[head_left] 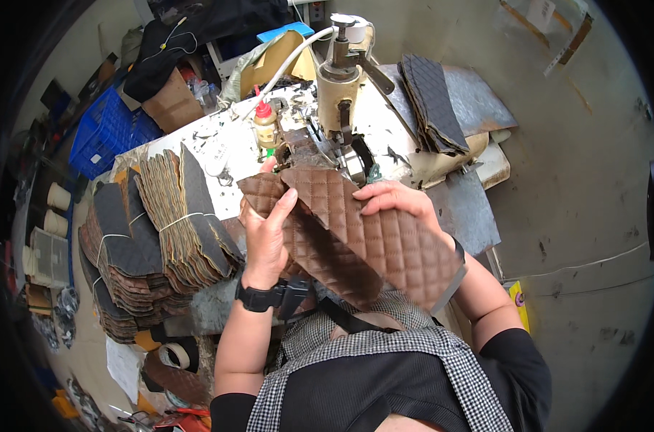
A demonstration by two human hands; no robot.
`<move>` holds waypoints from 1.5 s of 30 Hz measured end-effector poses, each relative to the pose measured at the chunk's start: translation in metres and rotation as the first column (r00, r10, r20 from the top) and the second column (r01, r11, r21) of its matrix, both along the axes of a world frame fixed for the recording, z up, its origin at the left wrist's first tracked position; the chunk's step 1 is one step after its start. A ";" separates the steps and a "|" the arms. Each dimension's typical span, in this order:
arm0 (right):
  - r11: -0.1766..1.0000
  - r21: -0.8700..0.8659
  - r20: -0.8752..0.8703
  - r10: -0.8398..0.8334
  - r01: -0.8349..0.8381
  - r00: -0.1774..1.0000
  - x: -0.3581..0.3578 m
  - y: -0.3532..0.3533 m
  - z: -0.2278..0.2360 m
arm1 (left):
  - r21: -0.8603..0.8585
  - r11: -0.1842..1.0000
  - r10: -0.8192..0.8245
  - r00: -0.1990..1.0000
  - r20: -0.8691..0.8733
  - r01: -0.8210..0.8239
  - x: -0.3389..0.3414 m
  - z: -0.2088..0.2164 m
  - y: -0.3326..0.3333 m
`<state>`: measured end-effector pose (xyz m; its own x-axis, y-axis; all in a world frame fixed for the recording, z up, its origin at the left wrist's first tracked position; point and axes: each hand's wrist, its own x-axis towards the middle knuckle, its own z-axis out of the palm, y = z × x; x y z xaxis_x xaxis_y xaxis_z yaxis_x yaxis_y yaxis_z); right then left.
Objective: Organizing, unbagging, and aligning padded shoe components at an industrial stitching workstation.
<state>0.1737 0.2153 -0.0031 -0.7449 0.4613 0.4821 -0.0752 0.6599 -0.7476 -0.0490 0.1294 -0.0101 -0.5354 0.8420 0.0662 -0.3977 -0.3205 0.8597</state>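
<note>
Two pieces of brown quilted leather are up in front of my chest. My left hand [268, 229] pinches their upper left ends, thumb on top and fingers behind. One quilted leather piece [327, 261] slants down from it, partly shaded. The other quilted leather piece [406, 245] stretches to the lower right, and my right hand [399, 201] grips its upper edge, fingers over the front and thumb hidden. Just beyond the leather stands a leather-working machine [339, 97] with a metal wheel [354, 164] low at its front.
Left of my hands lie thick tied bundles of dark quilted pieces [183, 216]. A red-capped bottle [265, 124] stands on the scrap-strewn white tabletop [190, 155]. More dark quilted pieces [433, 104] are draped at the machine's right. A blue crate [111, 133] sits far left; a wall [572, 201] is at right.
</note>
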 end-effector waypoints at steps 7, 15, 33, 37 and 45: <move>0.824 -0.561 -0.133 0.007 -0.081 0.991 0.000 0.017 -0.042 | -0.184 0.884 -0.449 0.890 -0.081 0.429 -0.025 -0.011 -0.009; 0.826 -0.561 -0.212 -0.198 0.047 0.957 0.013 0.046 -0.047 | -0.245 0.814 -0.566 0.814 -0.127 0.527 0.000 -0.011 0.004; 0.666 -0.528 -0.048 -0.643 0.527 0.764 0.083 0.142 0.060 | -0.149 0.980 -0.158 0.974 -0.165 0.134 -0.010 -0.022 0.010; 0.553 -0.149 0.205 -0.794 0.820 0.572 0.078 0.162 0.048 | -0.006 0.975 -0.221 0.973 -0.065 0.221 -0.009 -0.006 0.008; 0.756 0.640 -0.060 -0.133 0.140 0.989 -0.003 0.019 0.026 | 0.114 0.950 -0.298 0.953 0.049 0.291 0.005 0.018 0.015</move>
<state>0.1704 0.2344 0.0226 -0.6914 0.1385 0.7090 0.0480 0.9881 -0.1462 -0.0441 0.1440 0.0078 -0.2705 0.9531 0.1360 -0.5415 -0.2674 0.7971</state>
